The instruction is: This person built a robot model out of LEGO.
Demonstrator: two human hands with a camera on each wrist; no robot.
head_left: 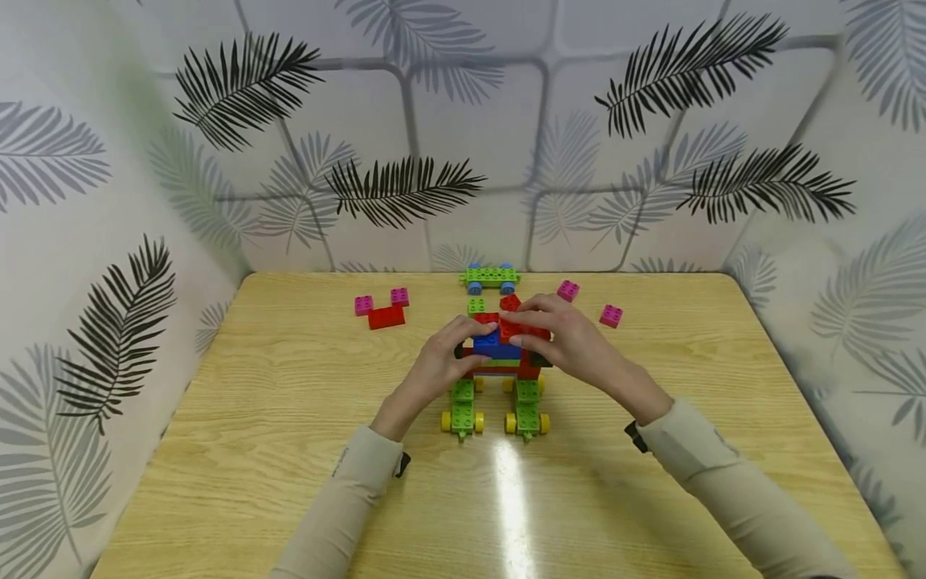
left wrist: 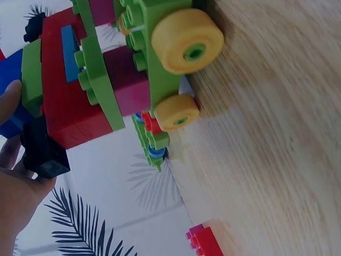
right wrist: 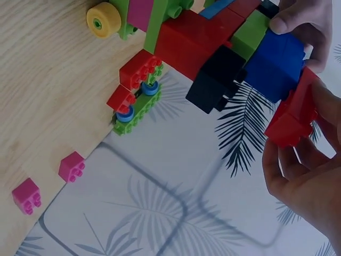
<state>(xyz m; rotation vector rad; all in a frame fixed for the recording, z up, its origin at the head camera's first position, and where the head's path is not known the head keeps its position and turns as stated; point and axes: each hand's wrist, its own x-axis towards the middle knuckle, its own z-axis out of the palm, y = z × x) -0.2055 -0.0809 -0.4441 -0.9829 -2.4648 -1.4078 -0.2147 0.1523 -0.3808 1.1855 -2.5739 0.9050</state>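
Note:
A toy-brick structure stands mid-table on two green wheeled bases, one of them a green wheeled base (head_left: 527, 418) with yellow wheels. Red bricks (right wrist: 186, 42), a green layer, black bricks (right wrist: 216, 80) and a blue brick (right wrist: 274, 64) are stacked above. My left hand (head_left: 444, 354) holds the structure's upper left side, thumb on the blue brick in the left wrist view. My right hand (head_left: 567, 334) pinches a red brick (right wrist: 292, 114) between thumb and fingers. That brick is at the blue brick's top; whether they are joined, I cannot tell.
Behind the structure sits a green wheeled base (head_left: 492, 277) with blue wheels. A small green brick (head_left: 476, 306) is nearer. At left lie a red brick (head_left: 387, 317) and two pink bricks (head_left: 364, 305); two more pink bricks (head_left: 611, 315) lie at right. Patterned walls border the table.

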